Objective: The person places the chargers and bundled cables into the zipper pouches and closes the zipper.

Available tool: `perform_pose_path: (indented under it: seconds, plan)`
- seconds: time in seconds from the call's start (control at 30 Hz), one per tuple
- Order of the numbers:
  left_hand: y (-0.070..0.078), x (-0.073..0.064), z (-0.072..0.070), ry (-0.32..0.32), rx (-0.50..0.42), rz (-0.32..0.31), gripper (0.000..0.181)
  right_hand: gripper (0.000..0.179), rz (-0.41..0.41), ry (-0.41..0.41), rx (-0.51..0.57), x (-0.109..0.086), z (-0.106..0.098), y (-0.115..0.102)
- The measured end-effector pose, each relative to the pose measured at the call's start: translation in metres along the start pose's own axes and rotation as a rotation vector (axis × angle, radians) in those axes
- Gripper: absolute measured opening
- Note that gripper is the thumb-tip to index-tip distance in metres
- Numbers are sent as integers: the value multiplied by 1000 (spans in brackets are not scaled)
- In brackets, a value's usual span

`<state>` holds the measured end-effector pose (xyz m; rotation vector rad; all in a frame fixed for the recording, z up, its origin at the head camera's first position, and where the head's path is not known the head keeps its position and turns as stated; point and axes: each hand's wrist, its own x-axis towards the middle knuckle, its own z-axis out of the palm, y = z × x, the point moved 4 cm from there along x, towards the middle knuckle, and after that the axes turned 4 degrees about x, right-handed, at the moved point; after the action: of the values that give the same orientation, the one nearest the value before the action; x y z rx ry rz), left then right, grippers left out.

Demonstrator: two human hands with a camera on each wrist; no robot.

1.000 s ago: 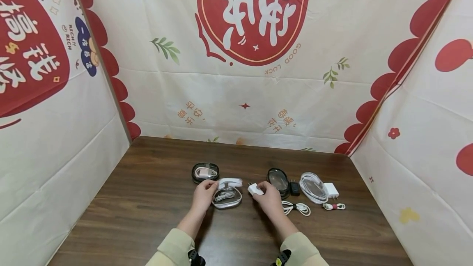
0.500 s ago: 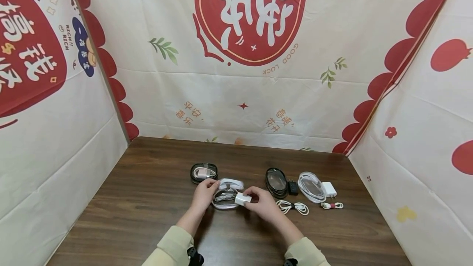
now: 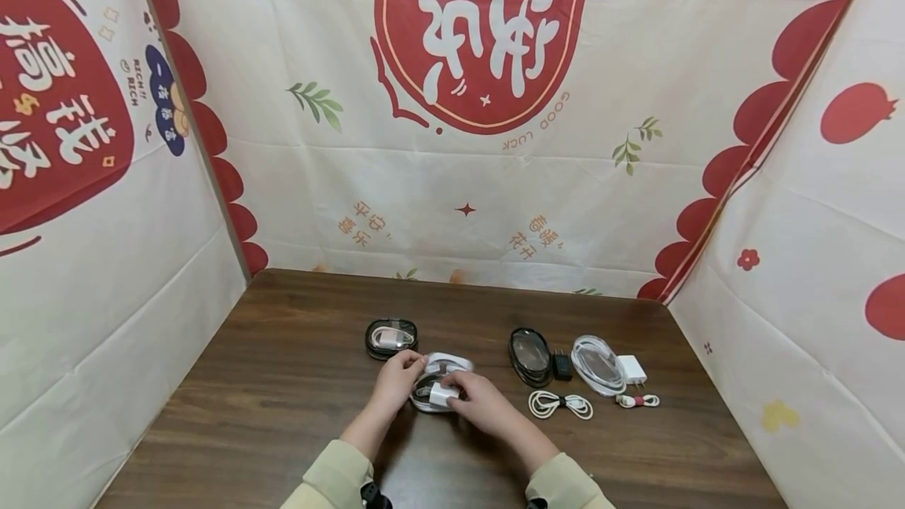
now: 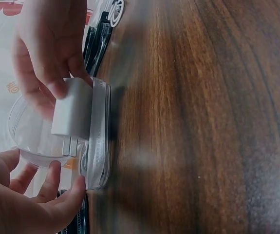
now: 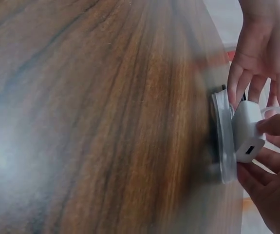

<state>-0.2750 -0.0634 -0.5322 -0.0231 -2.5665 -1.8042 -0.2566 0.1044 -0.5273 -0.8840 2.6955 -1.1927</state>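
Observation:
A small clear case (image 3: pixel 426 408) with white edges lies open on the table, its clear lid (image 3: pixel 454 362) raised at the back. Inside is a bundled cable (image 3: pixel 423 393), partly covered. My right hand (image 3: pixel 484 403) pinches a white charger plug (image 3: pixel 444 394) right over the case. In the left wrist view the charger's metal prongs (image 4: pixel 69 146) point toward my left fingers; the right wrist view shows a USB port (image 5: pixel 250 150) on its other end. With thumb and fingers, my left hand (image 3: pixel 397 378) holds the lid's edge on the left side.
Behind my left hand sits a black-edged case (image 3: pixel 391 338) with white contents. To the right lie a black-edged oval case (image 3: pixel 530 357), black charger (image 3: pixel 562 366), white-edged case (image 3: pixel 598 366), white charger (image 3: pixel 632 369), black-tied white cable (image 3: pixel 561 405) and red-tied short cable (image 3: pixel 638 400).
My right hand has carried the white charger plug leftward from beside the case to over its interior. My left hand keeps its hold, and the lid has shifted slightly to the right.

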Motion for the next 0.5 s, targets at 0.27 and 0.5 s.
perform_pose_path:
  seconds: [0.27,0.5]
  plan:
    - [2,-1,1,-8,17,26,20,26,1,-25,-109,3,6,-3]
    - [0,-3,1,-2,27,55,19,26,-47,65,-244,5,15,-3]
